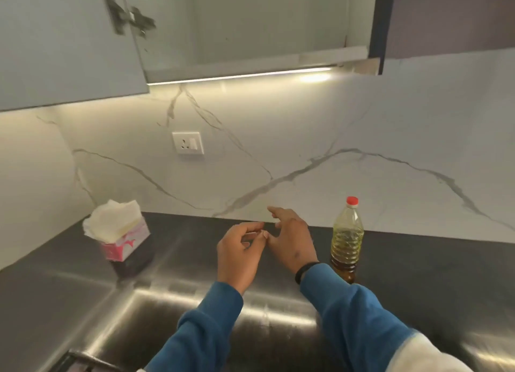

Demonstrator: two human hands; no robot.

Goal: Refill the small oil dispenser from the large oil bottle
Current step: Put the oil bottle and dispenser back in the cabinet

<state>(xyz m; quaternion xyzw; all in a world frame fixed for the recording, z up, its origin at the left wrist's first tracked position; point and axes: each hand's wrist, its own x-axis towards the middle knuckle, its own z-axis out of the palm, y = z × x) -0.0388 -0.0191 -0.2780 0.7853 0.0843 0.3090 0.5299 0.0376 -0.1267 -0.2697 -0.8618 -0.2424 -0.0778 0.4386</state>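
Note:
A large clear oil bottle (347,239) with a red cap stands upright on the dark steel counter (172,316), near the marble back wall. Yellow oil fills most of it. My right hand (292,239) hovers just left of the bottle, fingers spread and relaxed, holding nothing. My left hand (239,256) is raised beside it over the counter's middle, fingers loosely curled, nothing in it. The fingertips of both hands nearly meet. No small oil dispenser is in view.
A pink tissue box (119,235) with white tissues sticking out stands at the left rear of the counter. A wall socket (188,142) sits on the marble backsplash. An open overhead cabinet (250,23) hangs above. A stove edge (80,362) shows at bottom left.

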